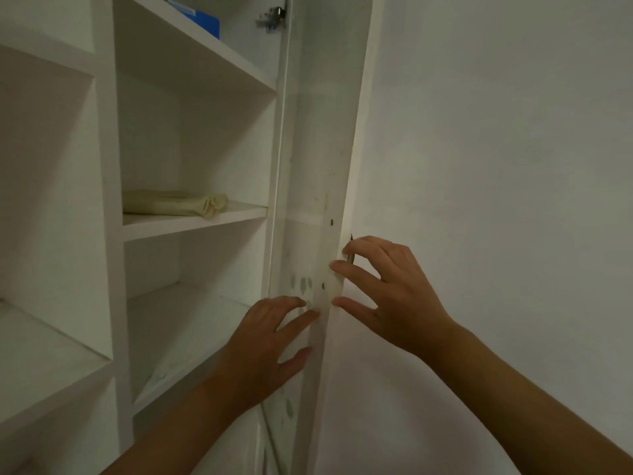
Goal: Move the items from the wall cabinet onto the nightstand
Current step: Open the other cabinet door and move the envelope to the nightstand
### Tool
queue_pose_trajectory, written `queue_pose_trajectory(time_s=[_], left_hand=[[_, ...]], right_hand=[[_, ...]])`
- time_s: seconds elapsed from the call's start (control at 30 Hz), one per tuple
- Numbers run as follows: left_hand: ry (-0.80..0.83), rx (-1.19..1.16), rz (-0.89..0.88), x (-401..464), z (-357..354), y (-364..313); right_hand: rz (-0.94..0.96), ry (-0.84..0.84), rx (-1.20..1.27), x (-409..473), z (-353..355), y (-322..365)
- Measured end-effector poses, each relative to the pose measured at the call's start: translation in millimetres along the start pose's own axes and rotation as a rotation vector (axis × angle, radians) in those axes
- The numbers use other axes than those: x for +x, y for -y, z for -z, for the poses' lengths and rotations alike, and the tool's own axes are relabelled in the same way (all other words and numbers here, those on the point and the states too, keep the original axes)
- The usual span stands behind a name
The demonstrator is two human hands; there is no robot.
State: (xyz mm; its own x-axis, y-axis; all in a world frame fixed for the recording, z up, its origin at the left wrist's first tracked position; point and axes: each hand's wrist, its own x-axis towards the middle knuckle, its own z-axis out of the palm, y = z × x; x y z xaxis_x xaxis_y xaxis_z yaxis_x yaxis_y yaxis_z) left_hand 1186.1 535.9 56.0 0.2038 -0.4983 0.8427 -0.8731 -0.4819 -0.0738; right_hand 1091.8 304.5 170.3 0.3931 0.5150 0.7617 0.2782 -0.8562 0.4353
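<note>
The white wall cabinet point(191, 80) stands with its door point(308, 166) swung out, seen nearly edge-on. A folded cream cloth point(174, 202) lies on the middle shelf. A blue box point(202, 18) sits on the top shelf, partly cut off by the frame. My left hand point(270, 337) rests with straight fingers against the door's inner face, low down. My right hand point(387, 296) grips the door's outer edge, its fingers curled by a thin metal handle point(350, 257). The nightstand is out of view.
A plain white wall point(496, 166) fills the right side behind the door. A further column of white shelves point(44, 200) runs down the left. A metal hinge point(272, 18) shows at the door's top.
</note>
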Motion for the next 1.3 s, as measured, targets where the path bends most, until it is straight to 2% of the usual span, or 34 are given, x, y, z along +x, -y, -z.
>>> queue_pose_trajectory(time_s=[0.37, 0.7, 1.3], left_hand=[[0.045, -0.035, -0.066, 41, -50, -8], [0.121, 0.004, -0.057, 80, -104, -16], [0.224, 0.127, 0.107, 108, -200, -11]], right_hand=[[-0.103, 0.077, -0.070, -37, 0, -52], [-0.150, 0.116, -0.126, -61, -15, -113], [-0.244, 0.132, -0.026, -97, -91, -210]])
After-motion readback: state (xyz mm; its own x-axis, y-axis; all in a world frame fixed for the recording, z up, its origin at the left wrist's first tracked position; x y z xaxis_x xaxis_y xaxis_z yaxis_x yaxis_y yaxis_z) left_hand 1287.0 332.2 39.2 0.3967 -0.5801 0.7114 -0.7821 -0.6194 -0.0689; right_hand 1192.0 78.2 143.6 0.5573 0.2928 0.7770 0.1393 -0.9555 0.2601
